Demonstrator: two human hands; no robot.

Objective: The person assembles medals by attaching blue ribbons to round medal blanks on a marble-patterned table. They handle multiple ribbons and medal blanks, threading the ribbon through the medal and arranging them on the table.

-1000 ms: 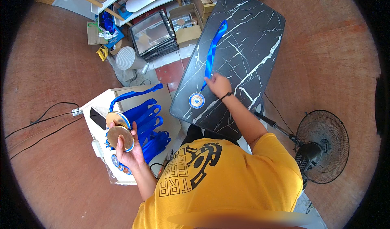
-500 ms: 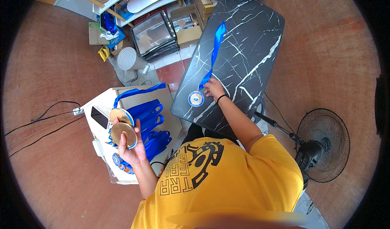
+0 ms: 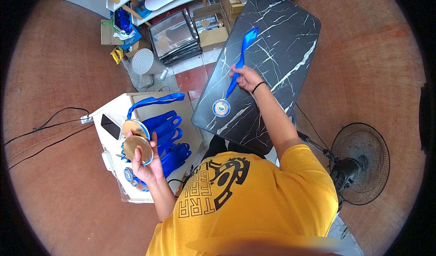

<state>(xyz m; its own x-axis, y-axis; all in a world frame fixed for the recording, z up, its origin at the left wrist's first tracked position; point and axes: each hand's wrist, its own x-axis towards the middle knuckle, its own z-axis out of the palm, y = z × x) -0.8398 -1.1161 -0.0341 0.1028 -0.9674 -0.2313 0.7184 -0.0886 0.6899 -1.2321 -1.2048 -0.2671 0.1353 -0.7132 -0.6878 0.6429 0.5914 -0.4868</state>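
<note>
The medal [image 3: 221,108] lies flat on the dark tabletop [image 3: 284,60], near its left edge, with the blue ribbon [image 3: 249,40] running up and away from it. The medal looks hard and a bit heavy for its size, and its smooth face may be slippery or scratch, so hold it by the rim. The ribbon looks light, soft and floppy. It twists easily, so a pinch near the middle with a gentle pull should suit it.

Your right hand [image 3: 248,79] has its grip on the ribbon, thumb and fingers pinching it partway along. Your left hand [image 3: 150,172] has its grip closed around some gold discs [image 3: 141,147]. They look shiny and could slide on each other, so press them at the edges.

By your left hand, more blue ribbons [image 3: 161,124] lie on the white cabinet [image 3: 112,148], close to a phone [image 3: 111,126]. A fan [image 3: 361,165] stands off to your right.
</note>
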